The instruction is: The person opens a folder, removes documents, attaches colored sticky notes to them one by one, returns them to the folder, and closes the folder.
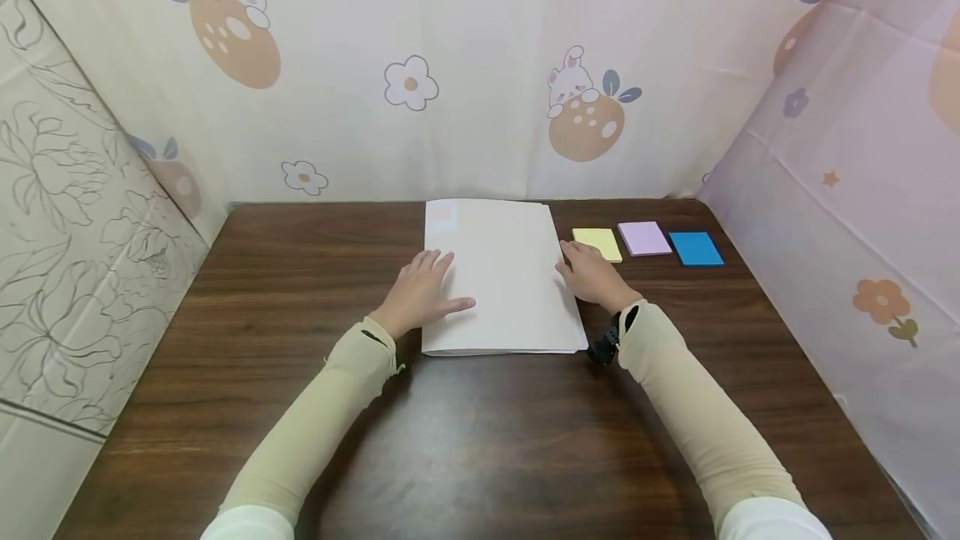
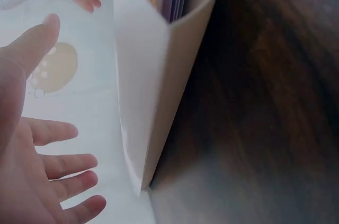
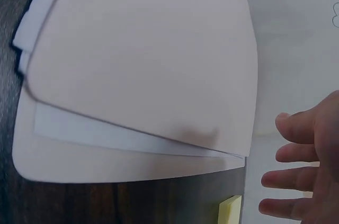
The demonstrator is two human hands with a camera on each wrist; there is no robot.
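A white folder (image 1: pixel 510 282) lies closed on the table, with a small pale label (image 1: pixel 441 216) at its upper left corner. Sheets of paper (image 3: pixel 106 128) show between its covers in the right wrist view, and page edges show at its end in the left wrist view. My left hand (image 1: pixel 420 290) is at the folder's left edge, fingers spread and thumb over the cover; contact is unclear. By the right edge is my right hand (image 1: pixel 592 273), its fingers extended and holding nothing. Partly behind that hand lies a yellow sticky note pad (image 1: pixel 597 242).
Right of the yellow pad lie a lilac sticky note pad (image 1: pixel 644 238) and a blue one (image 1: pixel 697 248). The dark wooden table (image 1: pixel 487 448) meets a patterned curtain (image 1: pixel 480 90) at the back. More patterned panels stand on both sides. A black watch-like device (image 1: pixel 604 344) sits at my right wrist.
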